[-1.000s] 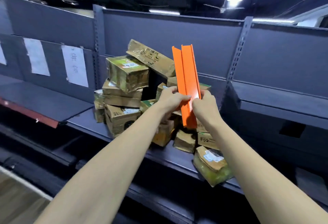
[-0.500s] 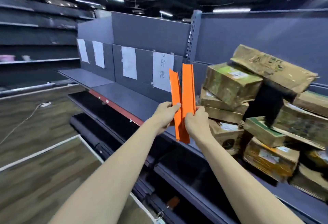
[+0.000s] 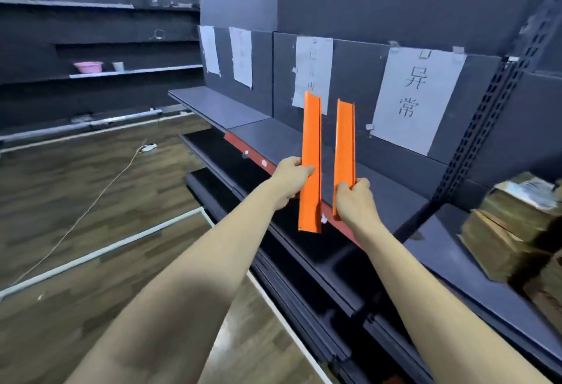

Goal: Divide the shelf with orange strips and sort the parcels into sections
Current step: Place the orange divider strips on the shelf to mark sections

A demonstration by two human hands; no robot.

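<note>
Dark grey metal shelf point(image 3: 267, 137) along the wall
At its right end lie blurred, probably cardboard, brown parcels point(image 3: 514, 231).

Dim room, light glaring softly on the paper signs point(image 3: 419, 100), parcels point(image 3: 517, 225) at three o'clock blurred, edges bowed.

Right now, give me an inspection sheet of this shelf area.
Surface: grey shelf, bare where visible.
Job's things: left strip and right strip held upright, apart; parcels piled at right.
Clutter: pink basin on far shelf.
Grip: left hand holds left strip; right hand holds right strip.
Cables: cord across floor.
Surroundings: paper signs on back panel.
</note>
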